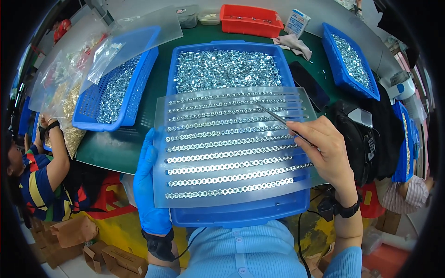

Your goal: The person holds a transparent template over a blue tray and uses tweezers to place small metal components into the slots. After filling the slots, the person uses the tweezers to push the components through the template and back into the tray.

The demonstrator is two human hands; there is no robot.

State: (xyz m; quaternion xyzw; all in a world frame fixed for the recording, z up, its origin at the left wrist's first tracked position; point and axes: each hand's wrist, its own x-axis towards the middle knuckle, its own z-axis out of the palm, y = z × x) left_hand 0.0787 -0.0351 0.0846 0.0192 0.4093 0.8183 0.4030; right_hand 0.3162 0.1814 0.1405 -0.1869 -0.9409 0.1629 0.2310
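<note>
In the middle, a translucent slotted plastic plate (232, 202) lies tilted over a blue tray (236, 217). Its slots hold several rows of small shiny hexagonal metal pieces (227, 161), which look like nuts. My left hand (150, 194), in a blue glove, grips the plate's left edge; part of its fingers is hidden beneath. Bare, my right hand (326, 146) pinches a pair of tweezers (278, 116) above the plate's right side. The tweezer tips are over one of the far rows. Loose metal pieces (227, 69) heap up in the tray's far half.
Blue baskets of metal pieces stand left (118, 121) and right (340, 78). A red bin (250, 21), a small box (296, 22) and a grey cloth (294, 45) sit at the back. A black bag (350, 139) lies right. A co-worker's arm (58, 146) handles a plastic bag (69, 104) at left.
</note>
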